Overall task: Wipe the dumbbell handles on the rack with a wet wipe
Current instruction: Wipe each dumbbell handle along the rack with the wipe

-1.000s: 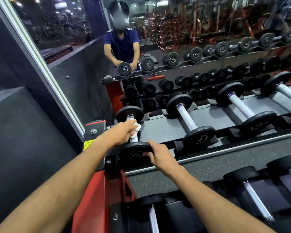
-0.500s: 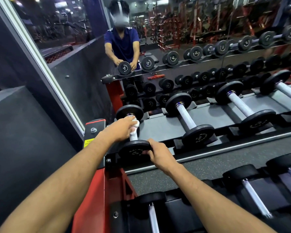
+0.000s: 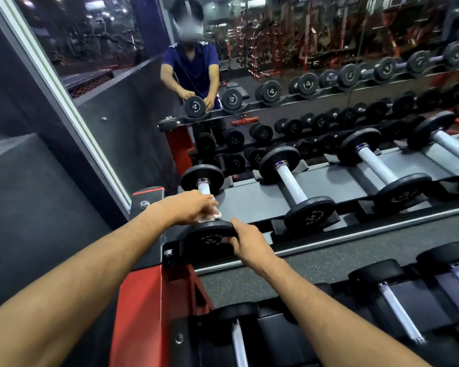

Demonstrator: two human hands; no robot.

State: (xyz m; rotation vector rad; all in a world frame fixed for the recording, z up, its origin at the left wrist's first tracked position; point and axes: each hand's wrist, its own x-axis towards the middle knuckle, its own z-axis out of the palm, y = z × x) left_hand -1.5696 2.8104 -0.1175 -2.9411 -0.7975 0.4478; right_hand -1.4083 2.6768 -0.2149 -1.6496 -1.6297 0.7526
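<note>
The leftmost dumbbell (image 3: 202, 178) lies on the top shelf of the rack (image 3: 252, 205), its silver handle (image 3: 204, 187) pointing away from me. My left hand (image 3: 194, 207) is wrapped round the near half of that handle, with a white wet wipe (image 3: 217, 213) pressed under the fingers. My right hand (image 3: 245, 239) grips the rim of the dumbbell's near black plate (image 3: 207, 238). Most of the wipe is hidden by my left hand.
Further dumbbells (image 3: 293, 186) sit to the right on the same shelf, and a lower shelf (image 3: 398, 311) holds more near me. A mirror (image 3: 276, 62) behind the rack reflects a person. A dark wall (image 3: 32, 207) and the rack's red post (image 3: 141, 313) are on the left.
My left hand has slid with the wipe down the handle toward the near plate. My right hand stays on the plate.
</note>
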